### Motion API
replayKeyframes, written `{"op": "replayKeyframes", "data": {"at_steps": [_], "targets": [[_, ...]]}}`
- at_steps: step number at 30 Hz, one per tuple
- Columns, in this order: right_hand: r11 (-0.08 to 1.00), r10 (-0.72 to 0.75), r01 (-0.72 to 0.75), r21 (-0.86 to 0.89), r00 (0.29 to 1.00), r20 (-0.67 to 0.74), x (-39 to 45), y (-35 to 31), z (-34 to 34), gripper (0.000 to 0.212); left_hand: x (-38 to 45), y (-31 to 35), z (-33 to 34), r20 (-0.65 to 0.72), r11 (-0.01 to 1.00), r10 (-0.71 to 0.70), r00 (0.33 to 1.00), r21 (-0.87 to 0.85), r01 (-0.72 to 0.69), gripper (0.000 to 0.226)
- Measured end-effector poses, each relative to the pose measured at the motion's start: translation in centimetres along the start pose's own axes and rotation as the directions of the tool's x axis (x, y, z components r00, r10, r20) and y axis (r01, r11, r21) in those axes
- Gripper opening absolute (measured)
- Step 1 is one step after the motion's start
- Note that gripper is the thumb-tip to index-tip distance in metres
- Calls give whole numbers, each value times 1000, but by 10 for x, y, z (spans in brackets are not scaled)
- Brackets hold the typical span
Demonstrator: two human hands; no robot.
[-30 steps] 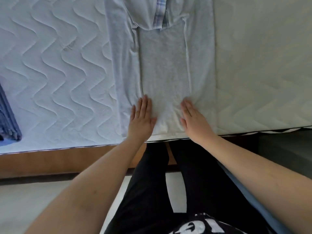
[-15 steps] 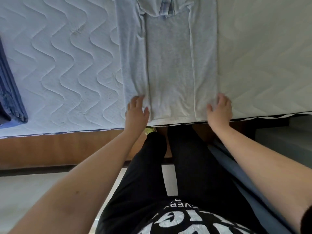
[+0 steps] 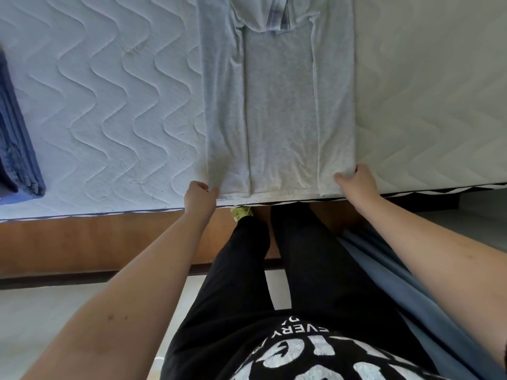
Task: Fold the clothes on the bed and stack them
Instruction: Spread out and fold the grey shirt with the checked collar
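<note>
A light grey shirt [image 3: 279, 105] lies flat on the white quilted mattress [image 3: 109, 105], both long sides folded inward over its darker grey middle. Its hem runs along the bed's near edge. My left hand [image 3: 199, 197] pinches the hem's left corner between thumb and curled fingers. My right hand [image 3: 356, 179] grips the hem's right corner with fingers curled over the cloth. A plaid garment [image 3: 278, 17] peeks out at the shirt's collar end near the top of the frame.
A folded dark blue garment [image 3: 16, 149] lies at the left edge of the mattress. The wooden bed frame [image 3: 82, 242] runs below the mattress edge. Blue cloth [image 3: 397, 283] hangs by my right leg. The mattress stretches bare to the right of the shirt.
Both hands slid outward from flat on the shirt's middle to its two hem corners, then curled and took hold of them.
</note>
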State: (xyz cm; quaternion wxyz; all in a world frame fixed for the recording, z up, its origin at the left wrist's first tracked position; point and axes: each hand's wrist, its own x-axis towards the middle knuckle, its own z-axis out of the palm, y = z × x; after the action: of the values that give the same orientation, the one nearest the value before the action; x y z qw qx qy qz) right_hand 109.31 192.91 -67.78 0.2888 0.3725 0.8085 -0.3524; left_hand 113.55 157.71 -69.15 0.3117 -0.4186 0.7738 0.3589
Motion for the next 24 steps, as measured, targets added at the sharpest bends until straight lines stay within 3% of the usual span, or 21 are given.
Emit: {"op": "replayKeyframes", "data": {"at_steps": [4, 8, 10, 12, 14, 17, 21, 24], "targets": [[984, -126, 132, 120, 990, -61, -22, 3, -6, 50, -14, -1, -3, -20, 981, 50, 999, -185, -53, 39], [951, -229, 240, 194, 970, -75, -41, 2, -16, 39, -31, -1, -11, 27, 959, 262, 965, -114, -258, 28], [951, -291, 295, 92, 955, -49, -46, 1, -24, 24, -39, -1, -16, 60, 957, 284, 957, -73, -280, 27], [947, -322, 320, 29, 944, 69, -47, 2, -29, 10, -42, 0, -22, 94, 958, 285, 954, 1, -286, 32], [946, -320, 324, 13, 923, 212, -50, 2, -36, 15, -46, 5, -27, 140, 950, 292, 946, 73, -304, 32], [923, -325, 369, -110, 900, 291, -54, 3, -45, 38, -51, 11, -34, 215, 912, 330, 919, 177, -369, 34], [862, -357, 433, -264, 888, 289, -52, 10, -43, 51, -59, 8, -34, 231, 891, 372, 899, 182, -416, 58], [788, -487, 497, -364, 865, 126, -52, 18, -40, 38, -64, 7, -32, 107, 866, 435, 894, 221, -448, 55]]}}
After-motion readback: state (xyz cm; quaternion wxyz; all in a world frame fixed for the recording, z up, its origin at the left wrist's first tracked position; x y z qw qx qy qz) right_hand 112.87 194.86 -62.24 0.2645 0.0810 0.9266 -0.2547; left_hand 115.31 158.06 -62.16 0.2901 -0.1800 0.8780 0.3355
